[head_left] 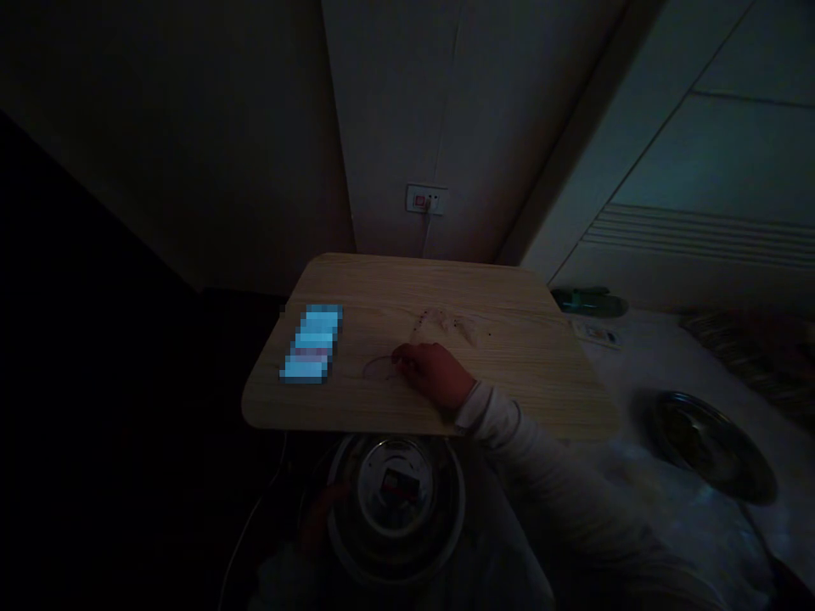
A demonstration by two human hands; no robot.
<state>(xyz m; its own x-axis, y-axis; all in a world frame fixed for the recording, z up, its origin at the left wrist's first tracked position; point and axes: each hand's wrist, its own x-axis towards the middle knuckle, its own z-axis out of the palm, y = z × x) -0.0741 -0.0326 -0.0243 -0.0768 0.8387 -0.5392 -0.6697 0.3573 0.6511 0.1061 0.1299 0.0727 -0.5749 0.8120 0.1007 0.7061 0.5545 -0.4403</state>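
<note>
Right hand [439,373] at a thin pale strand [373,362], small table [356,288]

Item: strand, curved, centre of frame, lying at the right hand's fingertips. Fingers bent down and drawn together; whether they pinch it, cannot tell.
Item: pale scraps with dark specks [465,328], just beyond the hand. Judged light; a dragging sleeve [528,441] or wrist could scatter them.
Item: phone [311,344], lit, left side of the tabletop. Near the left edge; a careless knock could send it over.
Item: left hand [324,509], lower centre, dim, beside a round pan [449,535]. Finger state: cannot tell.
Item: metal bowl [371,518] within the pan, small dark box [401,485] inside. A tilt could slide the box.
General hazard: poor light; the faint strand could be lost against the wood or snagged.
</note>
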